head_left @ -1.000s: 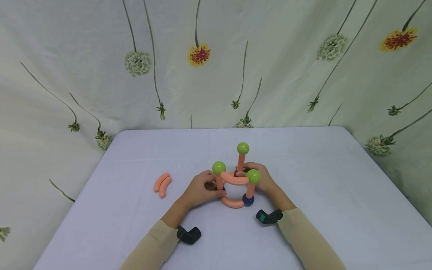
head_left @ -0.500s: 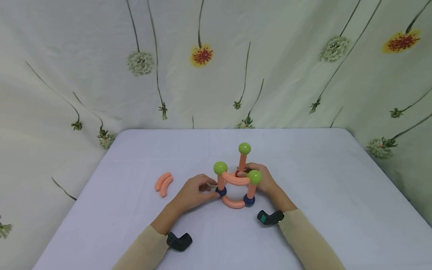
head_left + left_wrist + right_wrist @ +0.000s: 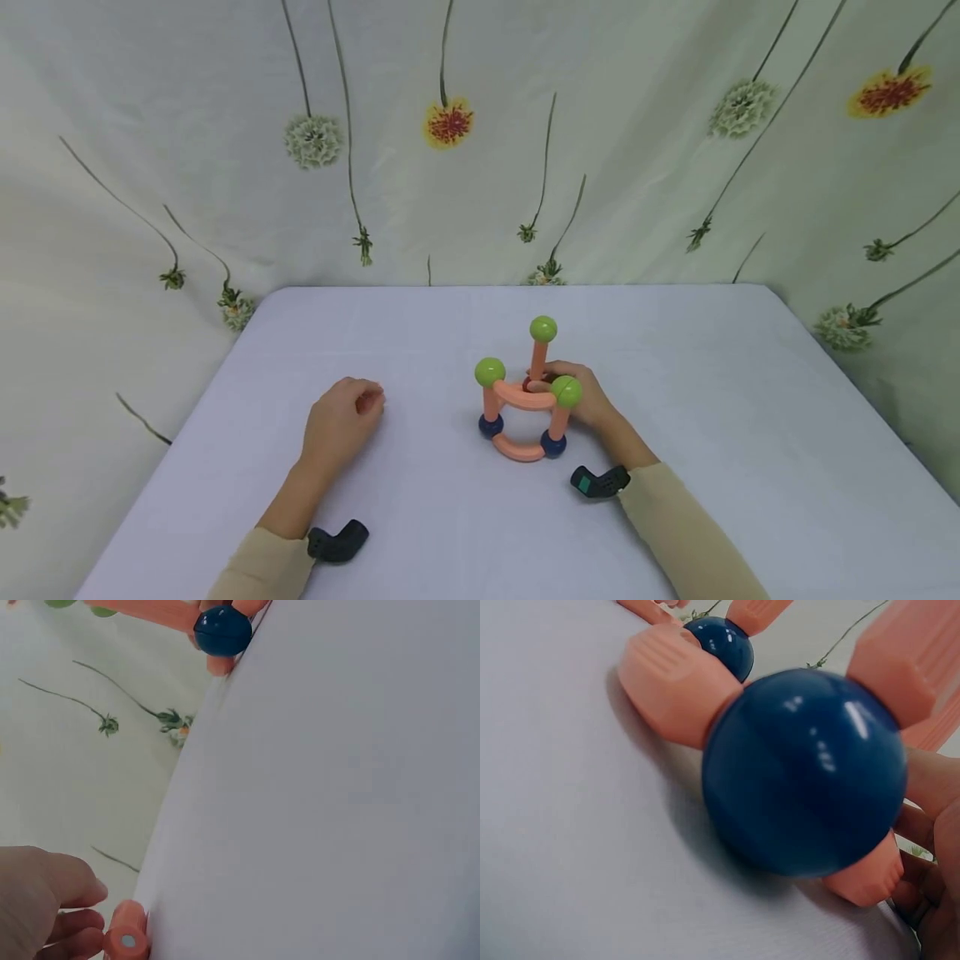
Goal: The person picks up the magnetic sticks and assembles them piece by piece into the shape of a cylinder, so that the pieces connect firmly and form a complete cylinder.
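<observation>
Far left, the floral curtain [image 3: 150,167] hangs behind and beside the table [image 3: 712,417]. Our left hand [image 3: 341,423] rests on the table w/ fingers [image 3: 79,924] curled down over a curved orange piece [image 3: 368,403]. Only a sliver of it shows at the fingertips in the head view, and in the left wrist view its round end touches them. We can't tell whether the grip has closed on it. The hand hides its long axis, so we can't tell that either.

The piece lies directly under the left fingers, well apart from the structure [image 3: 525,398] to the right. The left hand is far nearer to it than the right.

The structure stands approx. mid-table: three upright orange posts w/ green balls [image 3: 490,371] on top and blue balls [image 3: 802,772] at the feet, joined by curved orange links. Our right hand [image 3: 588,400] is at its far-right side, fingers wrapped round the foot of the far post.
</observation>
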Available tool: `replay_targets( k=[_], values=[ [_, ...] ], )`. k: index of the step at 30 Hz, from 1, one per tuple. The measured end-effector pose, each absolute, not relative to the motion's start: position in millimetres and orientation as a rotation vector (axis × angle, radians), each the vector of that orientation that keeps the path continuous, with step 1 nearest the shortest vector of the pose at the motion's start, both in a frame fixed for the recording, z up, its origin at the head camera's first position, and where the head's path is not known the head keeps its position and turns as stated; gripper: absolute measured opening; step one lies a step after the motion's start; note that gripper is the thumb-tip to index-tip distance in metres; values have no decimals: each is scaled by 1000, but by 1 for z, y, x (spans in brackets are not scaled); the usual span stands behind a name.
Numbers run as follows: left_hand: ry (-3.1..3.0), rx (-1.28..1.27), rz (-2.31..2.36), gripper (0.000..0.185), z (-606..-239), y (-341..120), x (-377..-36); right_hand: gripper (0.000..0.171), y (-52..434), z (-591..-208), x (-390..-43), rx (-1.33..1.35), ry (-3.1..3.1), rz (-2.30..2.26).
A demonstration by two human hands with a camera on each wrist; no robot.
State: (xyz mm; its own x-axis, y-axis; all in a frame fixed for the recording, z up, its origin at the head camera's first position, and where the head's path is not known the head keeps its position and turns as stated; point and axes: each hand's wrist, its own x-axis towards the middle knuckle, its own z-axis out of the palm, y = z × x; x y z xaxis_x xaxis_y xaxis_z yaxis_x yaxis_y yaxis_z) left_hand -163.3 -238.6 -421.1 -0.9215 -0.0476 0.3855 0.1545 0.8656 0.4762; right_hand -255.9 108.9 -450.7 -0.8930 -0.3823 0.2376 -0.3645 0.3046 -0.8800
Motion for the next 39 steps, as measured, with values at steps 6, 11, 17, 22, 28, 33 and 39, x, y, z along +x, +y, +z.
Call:
replay_targets(
  k=[6, 11, 17, 22, 28, 33, 39],
  values=[
    [-2747, 7, -708, 23, -414, -246, -161, 29, 108, -447, -253, -721, 2520, -1694],
    [-2814, -3, -611, 21, -413, -243, -159, 29, 108, -449, -257, -700, 2532, -1666],
    [-2871, 13, -532, 21, -411, -241, -158, 29, 105, -451, -258, -704, 2542, -1647],
    [-2884, 12, -592, 23, -410, -238, -158, 29, 105, -447, -255, -693, 2542, -1647],
    [-2890, -18, -636, 26, -409, -230, -164, 31, 108, -448, -256, -673, 2526, -1644],
    [-2885, -78, -661, 31, -397, -214, -175, 31, 109, -448, -257, -668, 2515, -1657],
    [-2882, -153, -734, 32, -373, -190, -192, 30, 109, -448, -257, -670, 2526, -1650]
  ],
)
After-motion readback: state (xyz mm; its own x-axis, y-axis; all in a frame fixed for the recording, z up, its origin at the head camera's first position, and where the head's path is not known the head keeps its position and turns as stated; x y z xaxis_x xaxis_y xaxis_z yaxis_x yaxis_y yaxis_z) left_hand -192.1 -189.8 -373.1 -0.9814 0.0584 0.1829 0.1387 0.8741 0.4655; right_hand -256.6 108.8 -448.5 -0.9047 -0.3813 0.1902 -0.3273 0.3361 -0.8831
